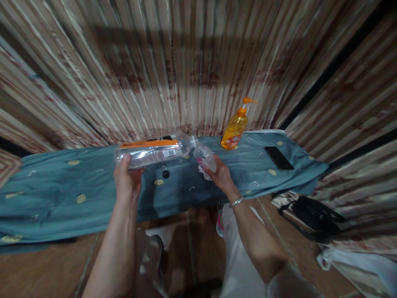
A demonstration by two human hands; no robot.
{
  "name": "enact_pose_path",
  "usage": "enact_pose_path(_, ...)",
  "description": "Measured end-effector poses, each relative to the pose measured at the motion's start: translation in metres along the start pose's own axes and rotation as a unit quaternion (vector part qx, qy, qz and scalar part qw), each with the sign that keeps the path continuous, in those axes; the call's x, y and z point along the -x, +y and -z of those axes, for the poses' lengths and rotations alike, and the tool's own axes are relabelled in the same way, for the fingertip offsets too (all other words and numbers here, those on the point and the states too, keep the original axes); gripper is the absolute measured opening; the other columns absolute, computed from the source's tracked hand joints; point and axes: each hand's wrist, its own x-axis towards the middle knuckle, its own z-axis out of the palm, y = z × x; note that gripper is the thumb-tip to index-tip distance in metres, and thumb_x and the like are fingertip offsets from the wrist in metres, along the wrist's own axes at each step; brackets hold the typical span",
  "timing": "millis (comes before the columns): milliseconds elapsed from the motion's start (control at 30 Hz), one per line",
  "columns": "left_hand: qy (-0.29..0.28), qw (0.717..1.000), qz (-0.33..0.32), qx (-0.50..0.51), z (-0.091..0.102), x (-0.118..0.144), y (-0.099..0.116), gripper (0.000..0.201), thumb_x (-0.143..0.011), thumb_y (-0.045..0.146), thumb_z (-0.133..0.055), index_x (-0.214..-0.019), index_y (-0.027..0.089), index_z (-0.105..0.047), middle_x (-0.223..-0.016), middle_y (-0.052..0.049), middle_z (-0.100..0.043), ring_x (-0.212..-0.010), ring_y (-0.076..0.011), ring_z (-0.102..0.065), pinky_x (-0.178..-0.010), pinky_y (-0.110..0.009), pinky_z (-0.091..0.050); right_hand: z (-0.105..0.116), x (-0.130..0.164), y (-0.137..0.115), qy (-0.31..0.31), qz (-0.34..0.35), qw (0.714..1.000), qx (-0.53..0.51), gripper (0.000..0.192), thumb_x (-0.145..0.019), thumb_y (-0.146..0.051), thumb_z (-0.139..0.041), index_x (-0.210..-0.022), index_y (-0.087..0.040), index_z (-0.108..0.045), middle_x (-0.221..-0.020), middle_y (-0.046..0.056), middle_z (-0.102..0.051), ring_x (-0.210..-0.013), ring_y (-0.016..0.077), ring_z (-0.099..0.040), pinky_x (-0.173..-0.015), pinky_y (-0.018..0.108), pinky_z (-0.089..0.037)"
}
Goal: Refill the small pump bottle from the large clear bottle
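Observation:
My left hand (pixel 126 179) holds a large clear plastic bottle (pixel 151 151) with an orange label, tipped on its side, its neck pointing right. My right hand (pixel 218 173) grips a small clear bottle (pixel 204 156) together with a bit of white tissue, its mouth tilted up toward the big bottle's neck. The two bottle mouths almost touch above the table. A small black cap (pixel 166 174) lies on the teal cloth (pixel 77 194) between my hands.
An orange pump soap bottle (pixel 235 129) stands at the table's back. A black phone (pixel 278 157) lies at the right end. Striped curtains hang behind. A black bag (pixel 313 218) and a white bag (pixel 356 269) lie on the floor at right.

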Motion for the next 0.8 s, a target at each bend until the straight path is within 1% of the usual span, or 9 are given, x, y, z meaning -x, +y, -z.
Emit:
enact_pose_path(167,-0.003,1.0,-0.006,-0.004,-0.0029,0.0024,0.0016,0.04,-0.057,0.039,-0.09,-0.084,0.019,-0.068,-0.095,-0.003,-0.074,-0.088,-0.0175,-0.064,-0.072,-0.026,-0.054,-0.0005,0.0005,0.0006,0.005,0.015,1.0,0.002,0.061,-0.09,-0.042,-0.069,-0.141,-0.012,-0.053,-0.124,0.022,-0.074,-0.113,0.0373,-0.073,-0.096,0.051,-0.059)
enact_pose_path(433,-0.004,1.0,-0.008,-0.003,-0.0065,0.0051,0.0053,0.048,-0.055,0.04,-0.093,-0.088,0.018,-0.066,-0.089,-0.001,-0.072,-0.09,-0.0184,-0.064,-0.085,-0.031,-0.055,-0.0014,0.0009,0.002,0.011,0.026,1.0,-0.003,0.062,-0.091,-0.044,-0.068,-0.141,-0.011,-0.053,-0.127,0.023,-0.073,-0.118,0.0381,-0.071,-0.098,0.052,-0.058)
enact_pose_path(600,-0.01,1.0,-0.011,-0.006,-0.0071,0.0046,0.005,0.048,-0.056,0.04,-0.091,-0.088,0.018,-0.065,-0.09,-0.002,-0.072,-0.097,-0.0209,-0.065,-0.088,-0.033,-0.054,-0.0008,0.0012,0.0011,0.01,0.018,1.0,0.0,0.062,-0.091,-0.045,-0.068,-0.141,-0.011,-0.053,-0.124,0.022,-0.074,-0.116,0.0374,-0.072,-0.096,0.051,-0.059)
enact_pose_path(700,-0.016,1.0,-0.017,-0.007,-0.0075,0.0043,0.0049,0.05,-0.055,0.041,-0.091,-0.091,0.018,-0.065,-0.093,-0.003,-0.073,-0.101,-0.0224,-0.066,-0.09,-0.034,-0.054,0.0001,0.0012,0.0003,0.006,0.016,1.0,-0.004,0.064,-0.091,-0.045,-0.069,-0.142,-0.009,-0.053,-0.124,0.023,-0.074,-0.116,0.0373,-0.071,-0.097,0.05,-0.059)
enact_pose_path(800,-0.021,1.0,-0.018,-0.004,-0.0066,0.003,0.0046,0.052,-0.054,0.041,-0.092,-0.092,0.018,-0.065,-0.095,-0.004,-0.074,-0.105,-0.0235,-0.066,-0.094,-0.036,-0.054,0.0,0.001,0.0005,0.006,0.017,1.0,-0.003,0.063,-0.091,-0.045,-0.068,-0.141,-0.01,-0.053,-0.124,0.023,-0.074,-0.116,0.0371,-0.072,-0.097,0.05,-0.059)
